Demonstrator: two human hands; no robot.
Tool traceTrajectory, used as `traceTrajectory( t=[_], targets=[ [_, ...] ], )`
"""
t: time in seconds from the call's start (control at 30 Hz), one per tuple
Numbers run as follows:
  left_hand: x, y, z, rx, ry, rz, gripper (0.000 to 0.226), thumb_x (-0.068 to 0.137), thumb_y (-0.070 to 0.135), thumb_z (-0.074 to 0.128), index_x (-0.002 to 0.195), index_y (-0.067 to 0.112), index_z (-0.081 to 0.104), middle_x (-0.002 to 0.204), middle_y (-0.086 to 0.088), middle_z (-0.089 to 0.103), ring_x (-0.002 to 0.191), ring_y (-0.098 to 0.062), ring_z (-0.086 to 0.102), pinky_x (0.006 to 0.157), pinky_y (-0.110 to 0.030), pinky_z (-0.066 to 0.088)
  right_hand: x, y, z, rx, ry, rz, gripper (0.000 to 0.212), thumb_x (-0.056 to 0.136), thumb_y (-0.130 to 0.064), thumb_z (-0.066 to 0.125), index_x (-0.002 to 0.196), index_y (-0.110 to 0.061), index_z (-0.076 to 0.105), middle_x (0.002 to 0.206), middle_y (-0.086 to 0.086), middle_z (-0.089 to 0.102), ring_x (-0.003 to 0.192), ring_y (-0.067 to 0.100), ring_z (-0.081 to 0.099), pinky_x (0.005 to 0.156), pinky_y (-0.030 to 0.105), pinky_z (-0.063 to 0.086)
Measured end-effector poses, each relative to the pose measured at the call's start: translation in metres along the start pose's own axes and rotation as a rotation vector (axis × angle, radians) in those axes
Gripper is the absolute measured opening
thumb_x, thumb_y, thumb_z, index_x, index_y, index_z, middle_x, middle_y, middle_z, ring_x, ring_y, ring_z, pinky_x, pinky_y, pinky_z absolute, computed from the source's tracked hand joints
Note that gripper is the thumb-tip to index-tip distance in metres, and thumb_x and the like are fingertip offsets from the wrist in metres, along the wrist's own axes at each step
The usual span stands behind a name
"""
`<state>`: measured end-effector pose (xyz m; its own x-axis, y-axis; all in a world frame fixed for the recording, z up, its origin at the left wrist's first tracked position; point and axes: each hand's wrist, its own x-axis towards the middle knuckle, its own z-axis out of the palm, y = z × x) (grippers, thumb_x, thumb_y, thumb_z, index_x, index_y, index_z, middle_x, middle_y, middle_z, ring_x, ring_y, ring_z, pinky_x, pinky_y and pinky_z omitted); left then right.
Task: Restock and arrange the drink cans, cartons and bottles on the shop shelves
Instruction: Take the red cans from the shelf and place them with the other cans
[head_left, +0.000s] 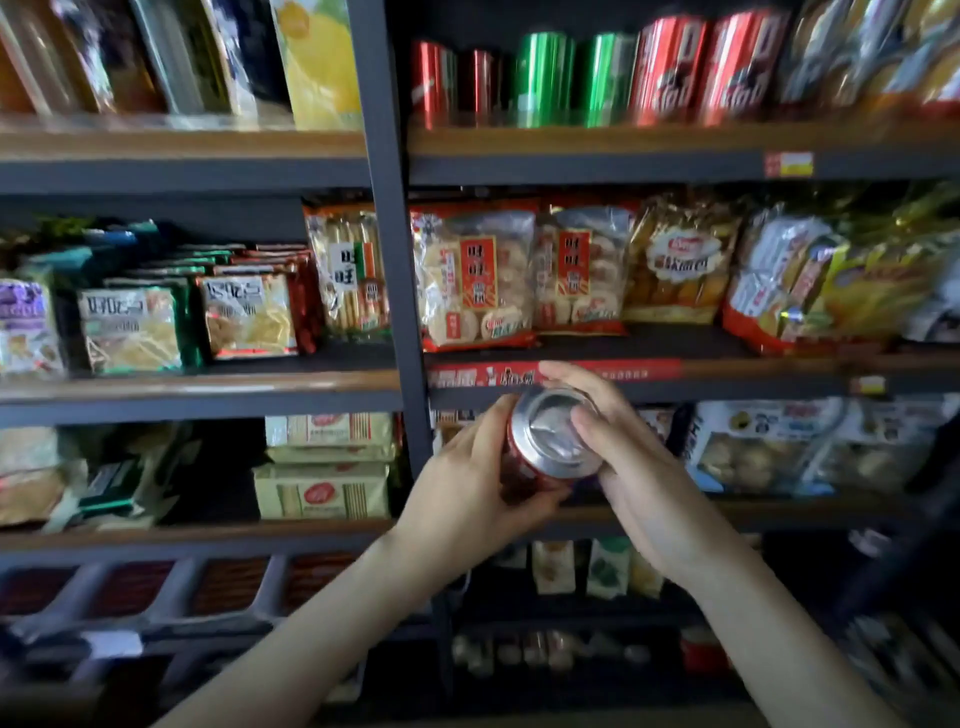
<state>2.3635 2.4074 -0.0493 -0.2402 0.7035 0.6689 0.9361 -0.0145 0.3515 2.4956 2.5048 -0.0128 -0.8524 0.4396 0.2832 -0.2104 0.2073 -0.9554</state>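
A red drink can (545, 441) with a silver top is held between both hands in front of the shelving, its top tilted toward me. My left hand (467, 493) wraps around its left side and bottom. My right hand (634, 467) grips the right side, fingers curled over the rim. On the top shelf (623, 140) to the right stand red cans (670, 67) and green cans (545, 78) in a row.
A dark upright post (389, 234) divides the shelving. Rice cracker bags (472, 275) and snack packs (135, 327) fill the middle shelf. Boxed biscuits (327, 467) sit lower left. Juice pouches (317, 62) stand top left.
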Motion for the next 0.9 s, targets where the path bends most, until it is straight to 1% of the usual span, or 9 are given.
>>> traceTrajectory(
  t=[0.1, 0.2, 0.33, 0.43, 0.53, 0.6, 0.67, 0.77, 0.9],
  targets=[
    [-0.023, -0.008, 0.002, 0.029, -0.040, -0.046, 0.078, 0.072, 0.048, 0.070, 0.130, 0.001, 0.051, 0.107, -0.009, 0.071, 0.089, -0.019, 0.068, 0.071, -0.018, 0.047, -0.003, 0.021, 0.015, 0.133, 0.066, 0.072, 0.033, 0.087, -0.031, 0.052, 0.117, -0.035, 0.063, 0.116, -0.008, 0.066, 0.111, 0.011, 0.062, 0.096, 0.033, 0.045],
    [-0.043, -0.020, -0.001, -0.002, -0.054, -0.067, 0.076, 0.075, 0.051, 0.065, 0.133, 0.005, 0.050, 0.112, -0.006, 0.069, 0.095, -0.014, 0.064, 0.077, -0.011, 0.044, -0.005, 0.035, 0.033, 0.218, 0.067, 0.091, 0.030, 0.084, -0.022, 0.053, 0.113, -0.020, 0.063, 0.104, -0.003, 0.069, 0.102, 0.014, 0.064, 0.086, 0.027, 0.046],
    [-0.070, -0.030, -0.007, -0.068, -0.021, -0.087, 0.071, 0.077, 0.047, 0.065, 0.133, 0.010, 0.043, 0.114, -0.007, 0.068, 0.102, -0.013, 0.059, 0.083, -0.003, 0.039, -0.014, 0.056, 0.054, 0.075, 0.017, 0.033, 0.031, 0.088, -0.037, 0.060, 0.117, -0.030, 0.063, 0.119, -0.006, 0.065, 0.115, 0.014, 0.060, 0.096, 0.036, 0.047],
    [-0.086, -0.032, -0.015, -0.134, -0.028, -0.129, 0.072, 0.075, 0.049, 0.067, 0.133, 0.016, 0.041, 0.113, -0.004, 0.068, 0.101, -0.011, 0.060, 0.081, -0.001, 0.040, -0.020, 0.066, 0.057, 0.032, -0.105, -0.018, 0.072, 0.079, -0.057, 0.069, 0.137, -0.023, 0.047, 0.134, -0.005, 0.056, 0.127, 0.020, 0.052, 0.103, 0.040, 0.045],
    [-0.094, -0.031, -0.024, -0.254, -0.080, -0.254, 0.074, 0.070, 0.054, 0.069, 0.134, 0.032, 0.041, 0.107, 0.011, 0.067, 0.098, -0.003, 0.061, 0.075, 0.000, 0.042, -0.022, 0.077, 0.054, -0.005, -0.236, 0.024, 0.091, 0.070, -0.057, 0.077, 0.146, -0.031, 0.033, 0.145, -0.006, 0.047, 0.135, 0.018, 0.045, 0.108, 0.037, 0.042],
    [-0.097, -0.029, -0.030, -0.351, -0.117, -0.367, 0.076, 0.066, 0.057, 0.072, 0.131, 0.041, 0.036, 0.104, 0.025, 0.062, 0.098, 0.008, 0.060, 0.076, -0.004, 0.045, -0.024, 0.081, 0.054, -0.083, -0.274, 0.062, 0.089, 0.065, -0.061, 0.079, 0.140, -0.057, 0.031, 0.144, -0.021, 0.044, 0.135, 0.006, 0.041, 0.107, 0.029, 0.042],
    [-0.101, -0.031, -0.034, -0.428, -0.137, -0.460, 0.072, 0.065, 0.051, 0.081, 0.124, 0.042, 0.042, 0.101, 0.027, 0.063, 0.098, 0.011, 0.060, 0.077, -0.006, 0.047, -0.027, 0.083, 0.055, -0.122, -0.290, 0.079, 0.085, 0.064, -0.064, 0.078, 0.133, -0.068, 0.030, 0.143, -0.030, 0.041, 0.135, -0.001, 0.040, 0.107, 0.026, 0.041],
    [-0.110, -0.035, -0.040, -0.549, -0.193, -0.565, 0.060, 0.070, 0.032, 0.084, 0.119, 0.035, 0.050, 0.099, 0.019, 0.069, 0.095, 0.006, 0.065, 0.077, -0.010, 0.050, -0.027, 0.082, 0.058, -0.158, -0.274, 0.030, 0.086, 0.071, -0.061, 0.074, 0.142, -0.056, 0.026, 0.151, -0.023, 0.033, 0.139, 0.004, 0.035, 0.110, 0.033, 0.039],
    [-0.117, -0.040, -0.047, -0.694, -0.346, -0.680, 0.052, 0.067, 0.038, 0.087, 0.111, 0.028, 0.060, 0.101, 0.013, 0.073, 0.095, -0.002, 0.068, 0.078, -0.018, 0.053, -0.024, 0.078, 0.063, -0.273, -0.329, -0.021, 0.068, 0.080, -0.065, 0.062, 0.141, -0.049, 0.036, 0.149, -0.023, 0.035, 0.140, 0.004, 0.032, 0.110, 0.040, 0.041]
  ],
)
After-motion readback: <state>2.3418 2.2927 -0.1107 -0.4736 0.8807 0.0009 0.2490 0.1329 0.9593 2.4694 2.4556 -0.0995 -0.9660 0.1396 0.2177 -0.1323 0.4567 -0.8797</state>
